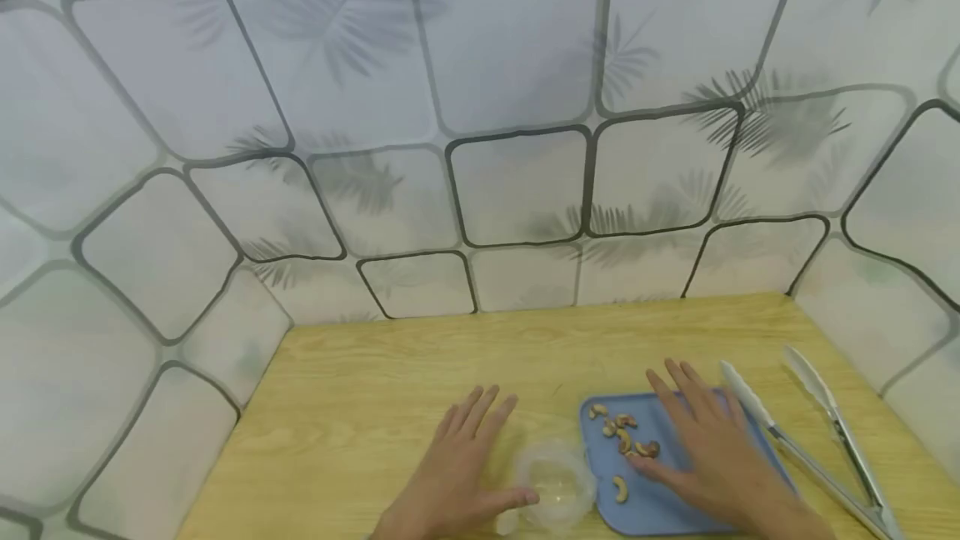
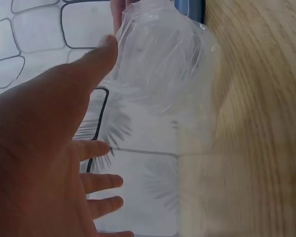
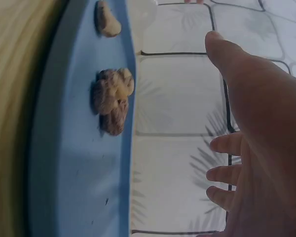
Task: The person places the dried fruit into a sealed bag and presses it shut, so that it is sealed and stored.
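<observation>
My left hand [image 1: 461, 473] is held with its fingers straight and spread, the thumb overlapping the near-left edge of a round clear plastic container [image 1: 557, 490] in the head view. In the left wrist view this container [image 2: 160, 64] looks wrinkled and film-like, beyond the thumb. A blue tray [image 1: 648, 513] stands right beside it, bearing several cashew nuts [image 1: 625, 440] toward its left side. Over the tray hovers my right hand [image 1: 712, 461], fingers extended and holding nothing. From the right wrist, a clump of cashews [image 3: 112, 98] shows on the tray, apart from the fingers.
Metal tongs [image 1: 806, 467] with pale tips lie spread on the wooden table [image 1: 360, 423] to the right of the tray. Patterned wall covering [image 1: 517, 190] encloses the table at the back and both sides.
</observation>
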Tool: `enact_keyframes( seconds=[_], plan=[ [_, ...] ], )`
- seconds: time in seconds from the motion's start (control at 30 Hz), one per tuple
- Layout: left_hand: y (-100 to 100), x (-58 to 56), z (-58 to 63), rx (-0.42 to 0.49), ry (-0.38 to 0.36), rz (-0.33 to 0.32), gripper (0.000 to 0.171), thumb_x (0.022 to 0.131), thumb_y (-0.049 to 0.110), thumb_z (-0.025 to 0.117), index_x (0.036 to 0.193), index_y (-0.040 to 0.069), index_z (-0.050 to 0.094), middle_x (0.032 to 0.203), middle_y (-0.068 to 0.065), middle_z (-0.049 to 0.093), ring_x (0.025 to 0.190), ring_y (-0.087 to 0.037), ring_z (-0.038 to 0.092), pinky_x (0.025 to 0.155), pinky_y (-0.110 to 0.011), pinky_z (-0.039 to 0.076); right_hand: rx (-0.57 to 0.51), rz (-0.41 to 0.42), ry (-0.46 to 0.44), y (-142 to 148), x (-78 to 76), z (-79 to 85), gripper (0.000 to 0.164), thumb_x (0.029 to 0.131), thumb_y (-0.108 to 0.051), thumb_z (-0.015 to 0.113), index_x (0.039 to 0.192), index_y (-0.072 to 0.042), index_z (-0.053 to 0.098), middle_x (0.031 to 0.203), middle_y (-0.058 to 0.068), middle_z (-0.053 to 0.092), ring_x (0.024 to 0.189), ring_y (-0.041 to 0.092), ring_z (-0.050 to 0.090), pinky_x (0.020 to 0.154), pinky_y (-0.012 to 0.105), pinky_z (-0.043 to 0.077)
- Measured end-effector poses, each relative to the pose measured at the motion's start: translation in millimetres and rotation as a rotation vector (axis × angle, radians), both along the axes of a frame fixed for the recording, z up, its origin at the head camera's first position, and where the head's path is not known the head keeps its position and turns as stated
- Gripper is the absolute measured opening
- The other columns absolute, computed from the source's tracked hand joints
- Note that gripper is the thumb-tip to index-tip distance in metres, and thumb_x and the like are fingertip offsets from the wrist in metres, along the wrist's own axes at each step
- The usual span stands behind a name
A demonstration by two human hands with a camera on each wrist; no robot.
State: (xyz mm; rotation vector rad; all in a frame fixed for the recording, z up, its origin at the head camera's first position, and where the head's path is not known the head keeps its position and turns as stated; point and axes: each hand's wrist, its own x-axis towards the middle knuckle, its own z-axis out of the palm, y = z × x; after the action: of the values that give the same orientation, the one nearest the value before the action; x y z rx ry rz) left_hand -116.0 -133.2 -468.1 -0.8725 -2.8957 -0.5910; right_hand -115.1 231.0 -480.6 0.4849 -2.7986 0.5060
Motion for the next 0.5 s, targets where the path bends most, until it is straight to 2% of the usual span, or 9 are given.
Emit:
enact_keyframes(
  seconds=[0.07, 0.2, 0.27, 0.37, 0.5],
  plan=[
    [-1, -1.0, -1.6, 0.014, 0.015, -0.066, 0.114, 0.086, 0.078, 0.077, 0.174, 0.024, 0.029, 0.179, -0.011, 0.034, 0.163, -0.042, 0.036, 0.124, -0.070, 0.040, 0.018, -0.016, 0.024, 7, 0.0, -3.8, 0.113, 0.087, -0.065, 0.083, 0.173, -0.014, 0.031, 0.174, 0.026, 0.034, 0.158, 0.051, 0.032, 0.116, 0.086, 0.025],
    [-3, -2.9, -9.6, 0.070, 0.071, -0.230, 0.124, 0.074, 0.068, 0.094, 0.172, 0.025, 0.032, 0.174, -0.006, 0.043, 0.159, -0.038, 0.044, 0.121, -0.065, 0.047, 0.014, -0.050, 0.012, 26, 0.1, -6.6, 0.110, 0.089, -0.057, 0.085, 0.173, -0.012, 0.030, 0.172, 0.029, 0.033, 0.154, 0.056, 0.034, 0.114, 0.088, 0.026],
    [-4, -3.2, -15.9, 0.102, 0.095, -0.292, 0.125, 0.070, 0.063, 0.098, 0.171, 0.024, 0.034, 0.171, -0.005, 0.046, 0.157, -0.035, 0.047, 0.120, -0.061, 0.049, -0.011, -0.064, 0.002, 36, -0.1, -6.0, 0.110, 0.090, -0.052, 0.086, 0.174, -0.012, 0.027, 0.172, 0.032, 0.031, 0.153, 0.059, 0.033, 0.115, 0.090, 0.022],
    [-4, -2.6, -26.3, 0.127, 0.111, -0.323, 0.124, 0.071, 0.061, 0.098, 0.171, 0.023, 0.036, 0.169, -0.006, 0.049, 0.156, -0.032, 0.048, 0.120, -0.058, 0.050, -0.026, -0.075, 0.025, 53, -0.7, -3.4, 0.111, 0.090, -0.048, 0.087, 0.174, -0.009, 0.024, 0.170, 0.036, 0.032, 0.152, 0.062, 0.032, 0.116, 0.091, 0.019],
    [0, -2.1, -36.5, 0.173, 0.048, -0.332, 0.122, 0.072, 0.056, 0.099, 0.171, 0.025, 0.035, 0.169, -0.005, 0.049, 0.157, -0.032, 0.046, 0.124, -0.057, 0.046, -0.038, -0.096, 0.075, 79, -2.6, 4.5, 0.107, 0.093, -0.042, 0.086, 0.171, -0.001, 0.026, 0.165, 0.044, 0.031, 0.148, 0.067, 0.032, 0.109, 0.090, 0.025]
  ],
)
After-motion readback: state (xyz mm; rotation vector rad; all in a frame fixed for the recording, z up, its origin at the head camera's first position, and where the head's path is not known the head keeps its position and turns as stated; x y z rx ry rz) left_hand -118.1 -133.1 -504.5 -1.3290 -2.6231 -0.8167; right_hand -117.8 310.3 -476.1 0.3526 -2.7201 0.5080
